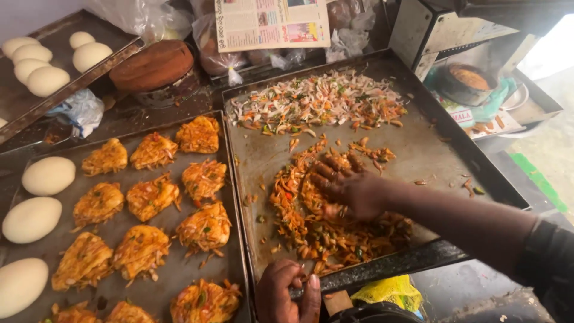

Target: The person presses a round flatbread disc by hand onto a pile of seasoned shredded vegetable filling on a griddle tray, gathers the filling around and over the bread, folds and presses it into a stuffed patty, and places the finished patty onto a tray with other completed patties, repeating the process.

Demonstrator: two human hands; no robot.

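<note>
right hand [350, 190] fingers spread, pressing into the spiced veggie mix [335, 230]; left hand [287, 293] clenched on the tray [418, 149] edge.

One head-worn camera looks steeply down, close over the metal trays [418, 149].

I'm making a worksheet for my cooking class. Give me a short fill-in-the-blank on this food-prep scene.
1. The right hand presses into the spiced vegetable mix on the ____ tray.
2. The left hand has its grip on that tray's near ____.
3. The orange patties lie on the left tray beside white ____ balls.
4. The uncoated chopped vegetables lie at the tray's ____ end.

Missing words: right; edge; dough; far
</note>
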